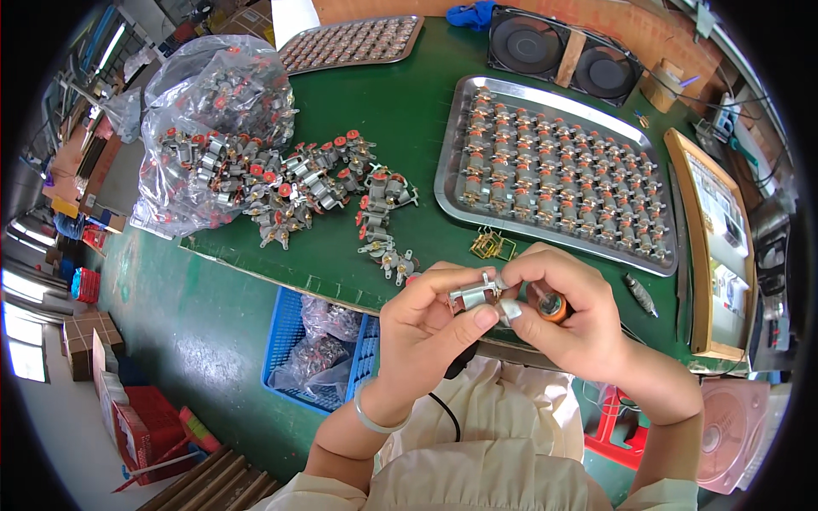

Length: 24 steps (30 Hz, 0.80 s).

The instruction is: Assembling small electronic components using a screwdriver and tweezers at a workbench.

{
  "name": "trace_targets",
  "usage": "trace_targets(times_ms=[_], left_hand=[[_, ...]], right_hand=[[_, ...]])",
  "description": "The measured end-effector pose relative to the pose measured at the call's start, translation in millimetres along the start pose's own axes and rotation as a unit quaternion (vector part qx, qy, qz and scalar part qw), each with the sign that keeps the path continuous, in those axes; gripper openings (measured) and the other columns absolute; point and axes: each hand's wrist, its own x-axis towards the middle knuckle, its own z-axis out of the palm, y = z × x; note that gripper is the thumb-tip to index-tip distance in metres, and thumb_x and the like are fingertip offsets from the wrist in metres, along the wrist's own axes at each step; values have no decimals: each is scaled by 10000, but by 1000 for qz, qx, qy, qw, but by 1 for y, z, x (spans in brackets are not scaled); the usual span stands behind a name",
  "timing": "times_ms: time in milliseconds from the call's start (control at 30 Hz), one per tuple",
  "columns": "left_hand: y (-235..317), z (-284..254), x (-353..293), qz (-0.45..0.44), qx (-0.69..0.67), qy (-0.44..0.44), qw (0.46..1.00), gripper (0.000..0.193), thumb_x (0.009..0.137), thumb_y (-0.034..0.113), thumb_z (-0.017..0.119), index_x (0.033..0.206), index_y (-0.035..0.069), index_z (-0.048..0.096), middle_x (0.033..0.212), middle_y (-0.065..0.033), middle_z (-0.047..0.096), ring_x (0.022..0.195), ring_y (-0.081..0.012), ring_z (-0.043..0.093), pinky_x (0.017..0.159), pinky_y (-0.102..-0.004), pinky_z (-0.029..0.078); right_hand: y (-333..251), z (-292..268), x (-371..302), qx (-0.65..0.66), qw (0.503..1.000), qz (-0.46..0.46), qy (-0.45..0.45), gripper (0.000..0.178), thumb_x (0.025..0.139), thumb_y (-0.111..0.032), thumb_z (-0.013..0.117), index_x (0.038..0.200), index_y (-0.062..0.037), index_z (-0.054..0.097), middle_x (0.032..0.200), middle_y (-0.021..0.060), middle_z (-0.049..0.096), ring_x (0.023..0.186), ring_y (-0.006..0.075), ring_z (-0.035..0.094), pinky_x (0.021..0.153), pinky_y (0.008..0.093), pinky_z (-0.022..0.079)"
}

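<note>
Between the thumb and fingers of my left hand (417,336) is a small silver cylindrical metal part (473,296), held level above the table's front edge. My right hand (584,311) is closed around an orange-handled tool (554,308), whose working end is hidden by the fingers. The right thumb and index fingertips also meet at the right end of the metal part; what they pinch there is too small to make out. Just beyond the hands lie several brass-coloured wire frames (492,245). A loose pile of similar metal parts with red discs (298,183) spreads to the left.
A metal tray (450,183) filled with rows of parts stands ahead to the right, and another tray (409,38) is farther back. A plastic bag (162,183) of parts sits left. Two black fans (527,43), a wooden frame (694,238) and a blue crate (277,349) surround the workspace.
</note>
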Motion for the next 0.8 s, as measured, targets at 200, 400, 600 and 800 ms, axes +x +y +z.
trace_targets(times_ms=[200,400,600,800], left_hand=[[10,-1,3,-40,178,-37,983,301,779,-26,581,1077,-42,538,1004,-107,540,863,-147,545,744,-263,467],[12,4,3,38,444,-39,895,310,730,-10,622,1035,-32,576,921,-144,606,749,-207,597,666,-260,481],[-7,3,2,205,516,-20,831,308,710,-29,623,1017,-32,587,907,-155,616,732,-254,605,630,-282,485],[-21,4,2,259,517,6,816,329,690,-59,619,1015,-24,593,919,-173,611,741,-264,607,623,-288,482]], right_hand=[[10,-6,-3,-70,996,-54,18,215,682,71,576,886,20,529,774,108,532,676,217,541,602,295,438],[15,-9,-6,-137,987,-83,3,246,666,69,576,896,14,509,788,114,509,631,244,544,543,305,451],[12,1,-17,-286,952,-109,30,235,657,35,595,866,5,492,766,115,491,516,221,514,445,306,426],[0,0,-19,8,982,184,36,116,758,-38,587,824,2,500,676,68,496,526,116,479,441,243,379]])
